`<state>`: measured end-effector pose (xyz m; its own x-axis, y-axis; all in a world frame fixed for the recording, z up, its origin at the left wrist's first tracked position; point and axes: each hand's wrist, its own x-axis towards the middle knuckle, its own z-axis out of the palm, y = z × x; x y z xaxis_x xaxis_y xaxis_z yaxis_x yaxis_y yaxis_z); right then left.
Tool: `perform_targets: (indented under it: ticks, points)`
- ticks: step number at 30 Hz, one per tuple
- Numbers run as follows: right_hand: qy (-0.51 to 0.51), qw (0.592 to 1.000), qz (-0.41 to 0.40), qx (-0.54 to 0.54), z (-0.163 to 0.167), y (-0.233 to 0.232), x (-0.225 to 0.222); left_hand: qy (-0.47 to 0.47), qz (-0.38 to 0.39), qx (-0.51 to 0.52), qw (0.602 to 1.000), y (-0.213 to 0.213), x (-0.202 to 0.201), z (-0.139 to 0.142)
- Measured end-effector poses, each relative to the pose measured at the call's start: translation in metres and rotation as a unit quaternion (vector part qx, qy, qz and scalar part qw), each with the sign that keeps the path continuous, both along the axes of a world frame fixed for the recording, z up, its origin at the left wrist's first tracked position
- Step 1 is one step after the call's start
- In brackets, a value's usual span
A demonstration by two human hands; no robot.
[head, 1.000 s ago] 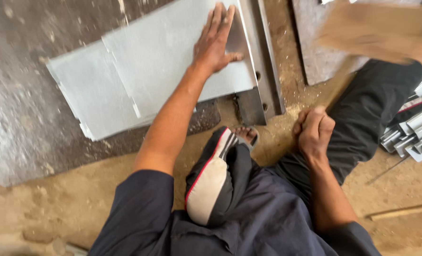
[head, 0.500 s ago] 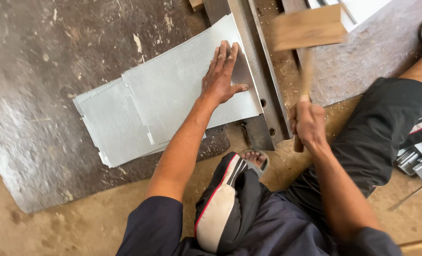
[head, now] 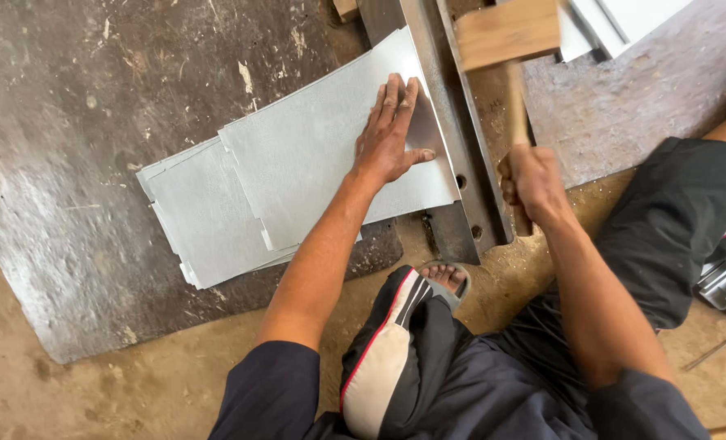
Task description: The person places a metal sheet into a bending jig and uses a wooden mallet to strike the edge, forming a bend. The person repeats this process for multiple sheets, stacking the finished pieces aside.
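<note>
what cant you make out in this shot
Head view only:
- Wooden mallet head: blurred, top cut off by the frame edge.
- Sheet metal edge at the steel bar: covered by the left hand.
- Mallet handle's middle: hidden inside the right hand.

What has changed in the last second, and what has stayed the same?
The right hand took hold of the wooden mallet by its handle and swung it up over the steel bar. The left hand stays flat on the top metal sheet.
</note>
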<state>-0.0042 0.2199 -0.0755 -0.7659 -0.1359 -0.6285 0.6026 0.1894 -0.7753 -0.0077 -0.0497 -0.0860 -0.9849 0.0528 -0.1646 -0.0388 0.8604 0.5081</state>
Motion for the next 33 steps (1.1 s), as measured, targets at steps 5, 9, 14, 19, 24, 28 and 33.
perform_targets:
  ticks: [5, 9, 14, 19, 24, 28, 33]
  points:
    - [0.057, 0.996, -0.033, -0.065, 0.000, -0.018, -0.023, 0.005, 0.007, 0.007, 1.000, 0.001, 0.000, -0.001]
    - [0.023, 0.995, -0.058, -0.076, 0.003, -0.022, -0.028, -0.007, 0.008, -0.006, 1.000, -0.001, -0.001, -0.002]
    - [0.021, 0.996, -0.023, -0.084, 0.002, -0.004, 0.012, 0.027, 0.007, -0.003, 1.000, 0.000, -0.002, -0.014]
    - [0.106, 0.987, -0.061, -0.101, -0.003, 0.018, 0.048, 0.060, 0.006, 0.005, 0.998, -0.004, 0.002, -0.025]
    - [0.018, 0.998, -0.037, -0.056, 0.000, 0.032, 0.062, 0.025, 0.016, -0.008, 1.000, -0.001, 0.003, -0.026]
    - [0.000, 0.984, -0.117, -0.133, 0.001, 0.040, 0.085, 0.055, 0.008, -0.014, 0.998, 0.002, -0.004, -0.028]
    - [0.066, 0.978, -0.135, -0.143, -0.001, 0.057, 0.111, 0.034, 0.010, -0.035, 0.999, -0.004, -0.003, -0.029]
